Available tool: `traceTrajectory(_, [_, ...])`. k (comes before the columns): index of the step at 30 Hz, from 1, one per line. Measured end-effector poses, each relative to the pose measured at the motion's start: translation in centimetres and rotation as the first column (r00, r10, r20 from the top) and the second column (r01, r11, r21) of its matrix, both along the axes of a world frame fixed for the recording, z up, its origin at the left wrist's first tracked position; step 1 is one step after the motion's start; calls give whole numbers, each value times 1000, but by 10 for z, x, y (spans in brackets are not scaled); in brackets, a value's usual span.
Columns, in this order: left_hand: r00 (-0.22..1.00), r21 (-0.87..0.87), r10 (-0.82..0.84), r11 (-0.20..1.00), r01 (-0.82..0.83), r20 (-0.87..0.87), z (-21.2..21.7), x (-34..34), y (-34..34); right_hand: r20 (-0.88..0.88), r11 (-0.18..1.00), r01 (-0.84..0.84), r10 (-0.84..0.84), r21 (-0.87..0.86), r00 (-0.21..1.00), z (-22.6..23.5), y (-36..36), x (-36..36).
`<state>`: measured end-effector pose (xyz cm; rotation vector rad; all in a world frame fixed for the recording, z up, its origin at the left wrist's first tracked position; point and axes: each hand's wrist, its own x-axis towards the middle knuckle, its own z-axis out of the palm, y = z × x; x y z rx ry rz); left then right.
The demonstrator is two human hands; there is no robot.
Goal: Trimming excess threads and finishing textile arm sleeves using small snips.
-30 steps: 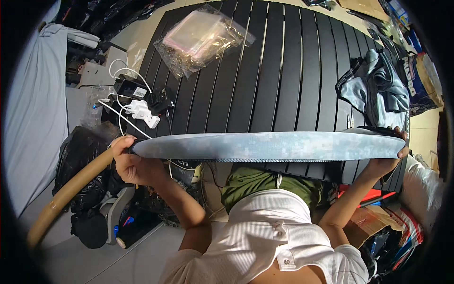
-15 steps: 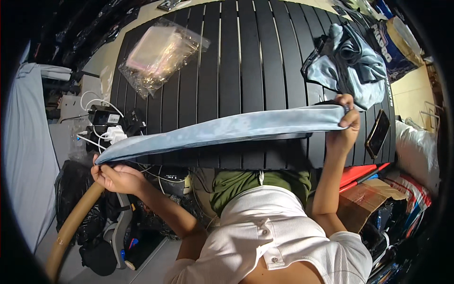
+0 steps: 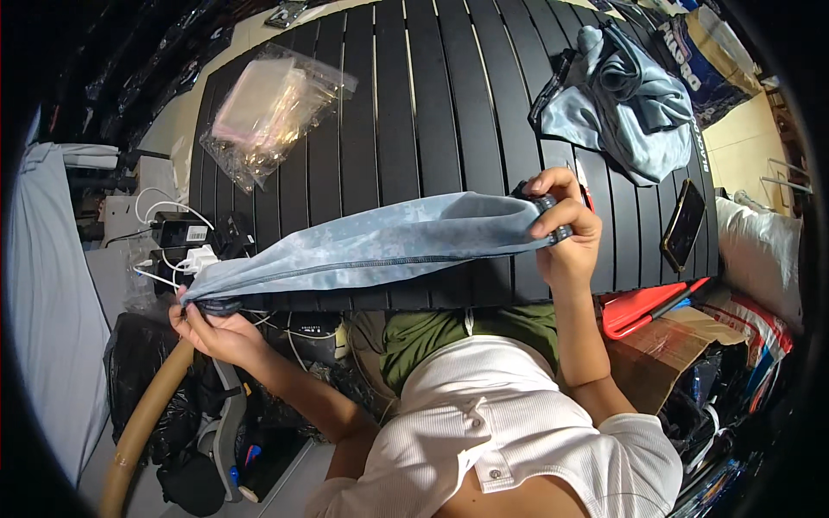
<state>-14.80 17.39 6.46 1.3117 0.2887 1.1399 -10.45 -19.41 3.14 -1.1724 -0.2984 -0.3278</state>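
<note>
**A:** ok so what have we got here? We see a blue cloth (image 3: 380, 246) pulled out long between both hands, hanging in the air over the near edge of the black slatted table (image 3: 414, 112).

**B:** yep. Our left hand (image 3: 211, 324) is off the table's left corner, low down, fingers pinched shut on the cloth's dark hem end. Our right hand (image 3: 566, 229) is higher, over the table, fingers curled tight around the other end, which is bunched up with a dark band showing.

**A:** so the cloth slopes, right end high, left end low. It looks folded lengthwise, with a stitched seam running along it.

**B:** agreed. We can't tell if it touches the table anywhere; it looks held clear of it.

**A:** other stuff: a second blue garment (image 3: 626, 104) crumpled at the table's far right, well apart from our hands. A clear plastic bag (image 3: 268, 112) with something pinkish inside sits at the far left.

**B:** and a phone (image 3: 682, 224) lies near the right edge, just beside our right hand. A red folder (image 3: 643, 306) sits lower, off the table's right corner.

**A:** left of the table we see white cables and chargers (image 3: 177, 246), close above our left hand. A tan hose (image 3: 142, 423) curves below it.
</note>
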Motion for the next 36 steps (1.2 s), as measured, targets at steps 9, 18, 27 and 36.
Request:
traceTrajectory(9, [879,296,1,942,160,-476,1,12,-35,-135,996,-73,79,48,988,13,13,-8])
traceTrajectory(18, [646,450,-518,465,763,-561,37,20,-164,-230,573,-453,757,683,612,41,42,-17])
traceTrajectory(27, [67,111,-821,5,994,-567,44,41,-164,-199,349,-424,912,836,359,36,36,-20])
traceTrajectory(36, [400,104,-773,404,909,-492,41,25,-165,-439,823,-465,568,327,696,37,32,-16])
